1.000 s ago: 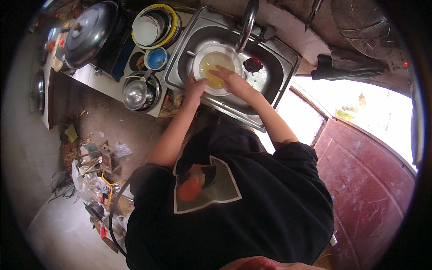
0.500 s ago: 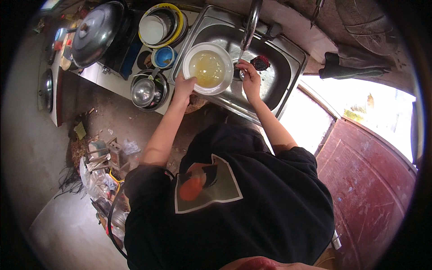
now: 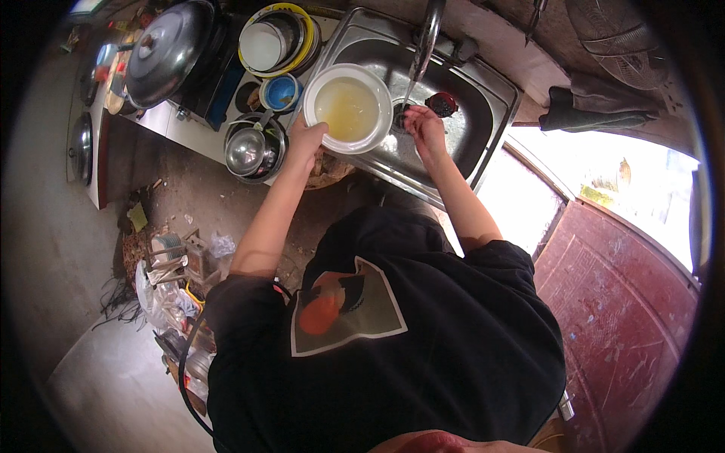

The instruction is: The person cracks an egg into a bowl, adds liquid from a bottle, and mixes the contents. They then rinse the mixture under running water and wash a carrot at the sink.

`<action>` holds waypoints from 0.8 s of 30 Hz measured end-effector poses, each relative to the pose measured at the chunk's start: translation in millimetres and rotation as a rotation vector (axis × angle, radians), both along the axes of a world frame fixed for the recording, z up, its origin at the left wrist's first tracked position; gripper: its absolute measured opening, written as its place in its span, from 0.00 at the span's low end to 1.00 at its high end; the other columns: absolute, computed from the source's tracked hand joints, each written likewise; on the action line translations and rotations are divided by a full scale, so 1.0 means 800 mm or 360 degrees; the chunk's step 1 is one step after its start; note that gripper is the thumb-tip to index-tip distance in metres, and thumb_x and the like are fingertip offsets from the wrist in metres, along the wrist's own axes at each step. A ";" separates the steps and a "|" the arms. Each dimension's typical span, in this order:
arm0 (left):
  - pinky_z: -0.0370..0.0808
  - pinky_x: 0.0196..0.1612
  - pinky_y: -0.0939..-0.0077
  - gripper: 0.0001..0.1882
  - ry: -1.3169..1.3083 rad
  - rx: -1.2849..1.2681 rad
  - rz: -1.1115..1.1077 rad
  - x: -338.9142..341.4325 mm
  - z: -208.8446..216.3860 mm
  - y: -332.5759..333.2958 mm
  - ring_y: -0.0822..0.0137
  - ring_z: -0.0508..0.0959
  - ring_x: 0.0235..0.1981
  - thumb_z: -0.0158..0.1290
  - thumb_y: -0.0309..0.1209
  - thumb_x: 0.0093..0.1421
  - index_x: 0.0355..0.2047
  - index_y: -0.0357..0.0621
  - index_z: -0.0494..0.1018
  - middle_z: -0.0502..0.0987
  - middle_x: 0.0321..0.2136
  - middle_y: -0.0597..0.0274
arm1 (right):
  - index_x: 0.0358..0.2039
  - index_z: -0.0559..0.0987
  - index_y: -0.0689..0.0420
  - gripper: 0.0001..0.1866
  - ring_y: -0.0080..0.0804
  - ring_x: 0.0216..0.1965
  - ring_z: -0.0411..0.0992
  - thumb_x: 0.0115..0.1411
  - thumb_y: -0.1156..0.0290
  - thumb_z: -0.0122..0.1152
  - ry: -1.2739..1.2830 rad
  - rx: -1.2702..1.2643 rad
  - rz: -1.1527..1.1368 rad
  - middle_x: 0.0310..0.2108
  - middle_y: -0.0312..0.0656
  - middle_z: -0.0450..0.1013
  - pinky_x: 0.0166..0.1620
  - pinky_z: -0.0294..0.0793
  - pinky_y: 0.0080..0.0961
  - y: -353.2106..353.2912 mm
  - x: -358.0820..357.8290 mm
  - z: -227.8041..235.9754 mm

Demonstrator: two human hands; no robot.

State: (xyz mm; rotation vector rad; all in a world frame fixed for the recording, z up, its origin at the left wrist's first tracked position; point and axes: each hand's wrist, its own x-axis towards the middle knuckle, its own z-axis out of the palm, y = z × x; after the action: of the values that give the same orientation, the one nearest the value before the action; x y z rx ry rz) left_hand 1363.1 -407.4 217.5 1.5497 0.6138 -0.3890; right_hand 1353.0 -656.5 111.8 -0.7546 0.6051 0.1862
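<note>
A white bowl [image 3: 381, 90] of cloudy yellowish liquid is tilted slightly over the left edge of the steel sink [image 3: 472, 147]. My left hand [image 3: 305, 142] grips its rim, thumb on top and fingers underneath. Out of the faucet [image 3: 427, 41] runs a thin stream of water that falls beside my right fingertips. My right hand [image 3: 427, 130] is over the basin with its fingers curled together; whatever they may hold is too small to make out. Just beyond it, a dark red round object [image 3: 442, 104] lies in the sink.
Left of the sink stand stacked bowls with a yellow rim [image 3: 306, 49], a blue bowl [image 3: 281, 93] and a metal pot with a ladle [image 3: 246, 151]. A large lidded wok [image 3: 170, 57] is farther left. Bagged clutter [image 3: 162, 294] lies on the floor. A reddish door [image 3: 612, 287] is at right.
The bowl has shifted slightly up in the picture with my left hand. My right hand has moved a little right, its fingers by the water stream. The view has shifted slightly too.
</note>
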 end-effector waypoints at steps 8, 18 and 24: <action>0.78 0.25 0.73 0.27 -0.0109 0.0034 -0.0085 0.004 0.004 0.002 0.65 0.80 0.31 0.50 0.19 0.47 0.51 0.41 0.67 0.76 0.37 0.57 | 0.28 0.74 0.59 0.14 0.22 0.14 0.55 0.62 0.65 0.42 0.0195 -0.0207 0.0507 0.16 0.34 0.65 0.18 0.52 0.21 0.042 -0.028 -0.001; 0.71 0.21 0.79 0.26 -0.0052 0.0119 -0.0104 0.006 0.015 -0.006 0.71 0.77 0.26 0.48 0.18 0.46 0.50 0.38 0.68 0.76 0.34 0.59 | 0.22 0.71 0.57 0.29 0.19 0.18 0.55 0.69 0.48 0.36 -0.0065 -0.0788 0.0577 0.16 0.31 0.62 0.24 0.55 0.22 0.064 -0.042 0.011; 0.73 0.32 0.75 0.27 -0.0068 0.0282 -0.0289 0.015 0.011 -0.002 0.67 0.77 0.34 0.49 0.21 0.46 0.50 0.38 0.69 0.77 0.37 0.57 | 0.25 0.73 0.58 0.28 0.19 0.19 0.57 0.69 0.49 0.36 -0.0045 -0.0657 0.0544 0.17 0.29 0.62 0.23 0.56 0.21 0.070 -0.044 0.002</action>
State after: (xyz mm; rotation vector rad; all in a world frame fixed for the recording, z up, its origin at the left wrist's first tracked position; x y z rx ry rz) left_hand 1375.2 -409.1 226.7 1.7857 0.4860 -0.4466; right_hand 1318.2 -600.6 113.5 -1.2589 0.4883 0.3710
